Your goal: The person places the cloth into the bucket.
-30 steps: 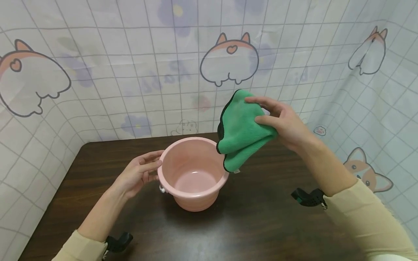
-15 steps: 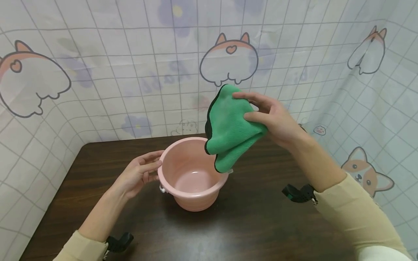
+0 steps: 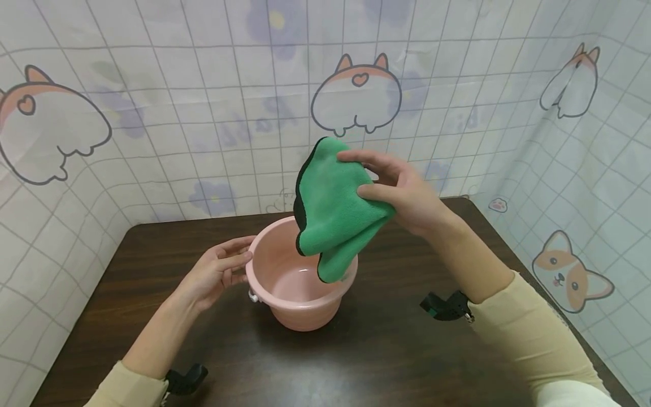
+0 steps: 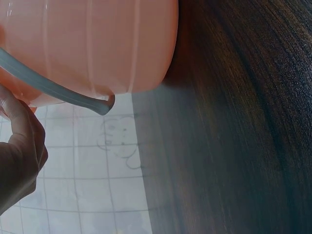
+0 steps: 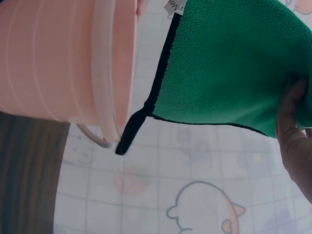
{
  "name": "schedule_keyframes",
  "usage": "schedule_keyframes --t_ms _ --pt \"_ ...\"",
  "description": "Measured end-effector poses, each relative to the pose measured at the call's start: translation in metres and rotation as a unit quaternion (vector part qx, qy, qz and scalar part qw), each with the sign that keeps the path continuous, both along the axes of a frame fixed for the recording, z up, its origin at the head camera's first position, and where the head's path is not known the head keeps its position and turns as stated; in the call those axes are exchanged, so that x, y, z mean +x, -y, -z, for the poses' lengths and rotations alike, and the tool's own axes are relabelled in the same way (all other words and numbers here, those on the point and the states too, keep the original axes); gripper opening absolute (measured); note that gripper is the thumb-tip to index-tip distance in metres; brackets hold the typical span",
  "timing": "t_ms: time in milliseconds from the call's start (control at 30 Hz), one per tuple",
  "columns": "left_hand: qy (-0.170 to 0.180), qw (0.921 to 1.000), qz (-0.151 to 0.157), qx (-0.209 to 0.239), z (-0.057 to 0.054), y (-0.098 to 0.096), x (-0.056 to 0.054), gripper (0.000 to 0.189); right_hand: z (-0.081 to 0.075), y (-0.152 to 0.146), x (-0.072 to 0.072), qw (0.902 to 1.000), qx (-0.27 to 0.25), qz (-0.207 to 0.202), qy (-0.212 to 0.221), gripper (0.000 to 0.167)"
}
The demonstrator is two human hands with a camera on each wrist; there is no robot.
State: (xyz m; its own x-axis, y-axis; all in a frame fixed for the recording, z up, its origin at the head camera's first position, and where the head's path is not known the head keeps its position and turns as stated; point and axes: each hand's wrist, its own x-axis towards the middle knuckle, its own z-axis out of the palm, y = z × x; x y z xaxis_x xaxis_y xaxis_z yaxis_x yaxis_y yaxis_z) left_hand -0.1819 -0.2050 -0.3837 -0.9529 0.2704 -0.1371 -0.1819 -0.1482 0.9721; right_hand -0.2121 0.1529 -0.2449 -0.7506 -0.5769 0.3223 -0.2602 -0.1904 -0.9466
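Observation:
A pink plastic bucket (image 3: 305, 317) stands upright on the table, its inside partly visible from above. At its left side, my left hand (image 3: 216, 274) holds the rim, thumb tip on the edge and fingers against the outer wall. My right hand (image 3: 407, 195) pinches a green towel (image 3: 335, 209) with black edging between thumb and fingers. The towel hangs folded over the bucket's right half, its lower corners overlapping the opening. In the right wrist view a black loop (image 5: 130, 132) and a white tag (image 5: 175, 6) show on the towel's edge, beside the bucket's rim (image 5: 103, 68).
The bucket's grey handle (image 4: 53, 90) hangs down along its outside. Under it is a dark wooden table (image 3: 391, 350). A white grid-patterned wall covering (image 3: 244, 158) with cartoon dogs rises close behind and at both sides.
My right hand has carried the towel leftward, from beside the bucket's right rim to over its opening. The left hand and the bucket have stayed in place.

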Motion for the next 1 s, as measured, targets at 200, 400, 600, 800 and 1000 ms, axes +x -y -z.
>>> schedule_keyframes --t_ms 200,400,600,800,1000 --pt "-0.002 1.0 0.002 -0.008 0.0 0.001 0.001 0.059 0.008 0.009 -0.001 0.9997 0.006 -0.022 0.002 0.051" --pt "-0.003 0.9998 -0.002 -0.021 -0.002 0.003 0.001 0.059 0.009 0.021 -0.001 0.9992 0.005 -0.039 -0.002 0.051" --pt "-0.002 0.9998 -0.002 -0.021 -0.002 0.003 0.0 0.059 0.011 0.028 -0.001 0.9991 0.034 -0.024 -0.001 0.051" --pt "-0.002 0.9999 -0.002 -0.016 0.0 0.002 0.0 0.057 0.027 0.027 -0.003 0.9982 0.058 -0.012 0.012 0.051" --pt "-0.004 0.9998 -0.004 -0.018 0.002 0.001 0.0 0.057 0.047 0.027 -0.005 0.997 0.076 0.007 0.013 0.05"
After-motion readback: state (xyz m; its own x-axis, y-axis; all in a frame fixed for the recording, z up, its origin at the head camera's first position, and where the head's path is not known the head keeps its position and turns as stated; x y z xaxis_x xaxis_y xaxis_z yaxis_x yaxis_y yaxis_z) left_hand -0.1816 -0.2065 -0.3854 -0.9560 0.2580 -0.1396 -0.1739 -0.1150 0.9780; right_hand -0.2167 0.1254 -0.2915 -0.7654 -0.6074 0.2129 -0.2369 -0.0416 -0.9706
